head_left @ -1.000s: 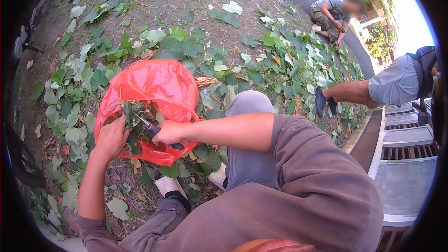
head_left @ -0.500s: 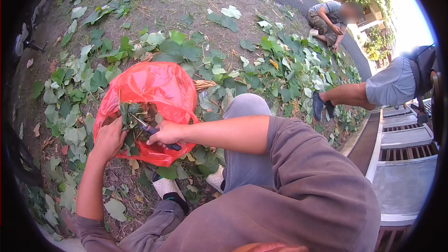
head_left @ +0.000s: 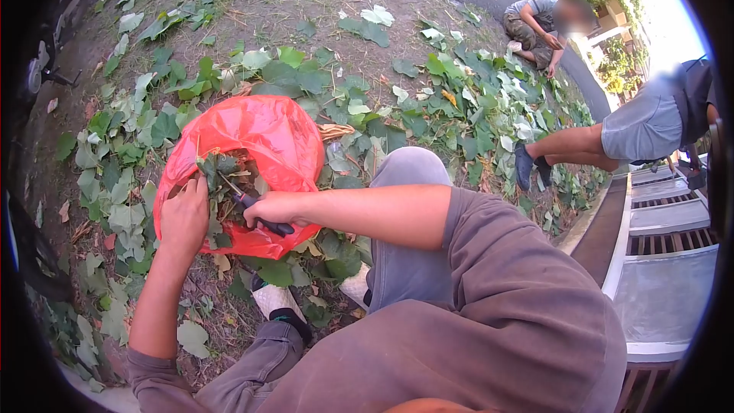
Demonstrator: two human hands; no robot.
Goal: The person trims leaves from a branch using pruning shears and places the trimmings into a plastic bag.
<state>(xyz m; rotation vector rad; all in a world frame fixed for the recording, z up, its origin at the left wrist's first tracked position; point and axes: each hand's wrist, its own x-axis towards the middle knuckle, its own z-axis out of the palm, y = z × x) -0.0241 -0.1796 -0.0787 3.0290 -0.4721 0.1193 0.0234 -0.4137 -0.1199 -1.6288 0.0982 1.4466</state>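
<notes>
A red plastic bag [head_left: 275, 126] lies open on the ground in front of me, with green and brown leaves [head_left: 237, 164] in its mouth. My left hand [head_left: 186, 210] is at the bag's left side, fingers closed on leafy material at the opening. Wrapped round the dark handles of a cutting tool [head_left: 273, 226] is my right hand [head_left: 279, 210], at the lower right of the opening. The tool's metal blades point up and left into the leaves, close to my left fingers.
Cut leaves [head_left: 459, 99] cover much of the soil around the bag. One person [head_left: 535, 23] crouches at the upper right; another person [head_left: 642, 130] stands at the right beside metal grates [head_left: 657, 291]. A bicycle [head_left: 46, 61] is at the left edge.
My left hand has moved slightly up at the bag's opening. The crouching person's arms have shifted a little. My right hand still holds the tool.
</notes>
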